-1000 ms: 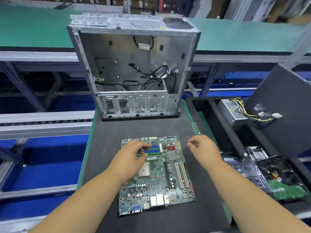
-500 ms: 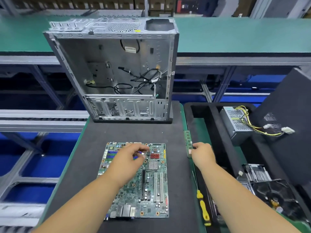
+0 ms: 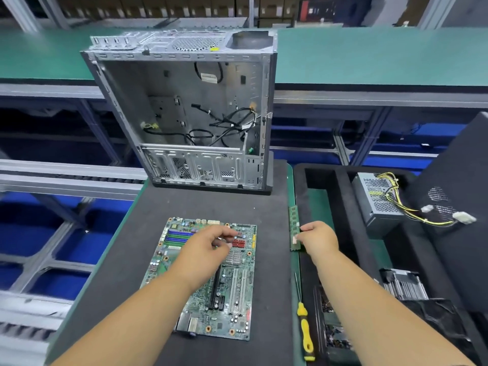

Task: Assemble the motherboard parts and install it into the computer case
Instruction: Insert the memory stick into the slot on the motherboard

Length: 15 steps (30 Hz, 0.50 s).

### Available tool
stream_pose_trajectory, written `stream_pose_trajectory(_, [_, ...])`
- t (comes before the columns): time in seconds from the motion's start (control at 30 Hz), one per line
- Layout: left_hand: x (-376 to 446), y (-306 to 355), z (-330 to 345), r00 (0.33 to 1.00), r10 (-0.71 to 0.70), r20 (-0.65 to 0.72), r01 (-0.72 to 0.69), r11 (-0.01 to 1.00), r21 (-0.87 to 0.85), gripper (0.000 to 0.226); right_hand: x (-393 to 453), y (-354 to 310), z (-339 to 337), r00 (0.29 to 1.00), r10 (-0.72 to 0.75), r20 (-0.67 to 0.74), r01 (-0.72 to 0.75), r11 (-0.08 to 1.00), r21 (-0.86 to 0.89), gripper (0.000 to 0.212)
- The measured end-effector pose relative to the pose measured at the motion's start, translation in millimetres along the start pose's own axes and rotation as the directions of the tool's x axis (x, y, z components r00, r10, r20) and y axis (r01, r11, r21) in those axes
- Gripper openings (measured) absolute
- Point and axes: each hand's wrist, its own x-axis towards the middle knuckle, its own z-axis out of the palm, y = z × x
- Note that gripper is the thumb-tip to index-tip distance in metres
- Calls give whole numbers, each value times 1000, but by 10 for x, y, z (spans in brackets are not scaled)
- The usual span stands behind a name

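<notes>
Early stage imo. The motherboard is lying flat on the dark mat in front of me, not yet in the computer case, which is standing open behind it w/ loose cables inside. The blue/green RAM slots are looking empty, so memory is still to go in, then the board into the case.

My right hand is pinching the RAM stick at the mat's right edge, thumb and fingers curled on it. My left hand is hovering over the board's middle w/ fingers loosely curled; can't tell if it's holding anything.

Vs half a sec ago: right hand was only just reaching the stick's near end, now it's gripping it. Left hand's barely moving. Screwdriver is lying untouched by my right forearm.
</notes>
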Motion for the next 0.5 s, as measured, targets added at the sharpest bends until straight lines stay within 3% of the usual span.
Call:
stream_pose_trajectory(0.13, [1,6,57,999,-31,6,32,999,-21,29,-40,14,-125,1000,1,9,-3,973,229,23])
stream_pose_trajectory(0.23, [6,52,124,996,-86,-6,85,991,-108,26,-169,-51,-238,993,-66,96,28,935,354,23])
stream_pose_trajectory(0.4, [24,194,269,980,-195,30,195,931,-309,22,-628,-316,-233,918,-290,271,161,896,414,26])
stream_pose_trajectory(0.5, [25,237,286,975,-220,35,216,894,-392,26,-936,-497,-92,880,-372,296,270,903,334,26])
